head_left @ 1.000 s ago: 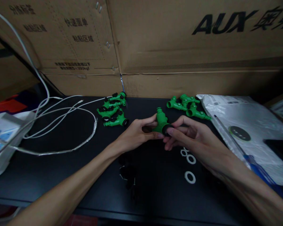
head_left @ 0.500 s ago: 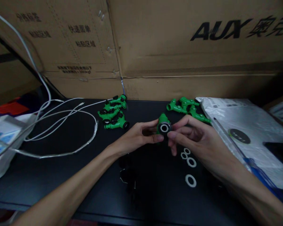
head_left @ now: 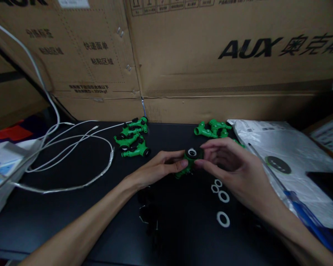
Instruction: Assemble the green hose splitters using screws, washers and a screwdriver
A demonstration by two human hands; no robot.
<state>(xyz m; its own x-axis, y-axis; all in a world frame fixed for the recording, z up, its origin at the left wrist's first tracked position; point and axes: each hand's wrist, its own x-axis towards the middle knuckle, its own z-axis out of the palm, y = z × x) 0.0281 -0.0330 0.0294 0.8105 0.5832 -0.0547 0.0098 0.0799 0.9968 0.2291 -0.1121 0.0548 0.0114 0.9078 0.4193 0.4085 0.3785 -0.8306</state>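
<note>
A green plastic hose splitter (head_left: 187,167) with a black collar is held between my hands above the dark table. The collar's opening faces up and toward me, with a pale ring visible inside. My left hand (head_left: 166,163) pinches the green body from the left, thumb in front. On the right, my right hand (head_left: 233,159) has its thumb and fingers closed on the side of the black collar. Below that hand lie several white washers (head_left: 219,218) of different sizes. Dark small parts (head_left: 148,213), hard to make out, are on the table below my left hand.
Green splitters with black parts (head_left: 138,148) lie at the back left, bare green ones (head_left: 202,129) at the back right. White cables (head_left: 72,190) loop across the left. A blue-handled screwdriver (head_left: 305,212) rests on a silvery bag (head_left: 274,138). Cardboard boxes (head_left: 183,74) stand behind.
The hose splitter has tilted, so its collar opening has turned from facing me to facing upward, and its green body now points down to the left. Both hands still hold it.
</note>
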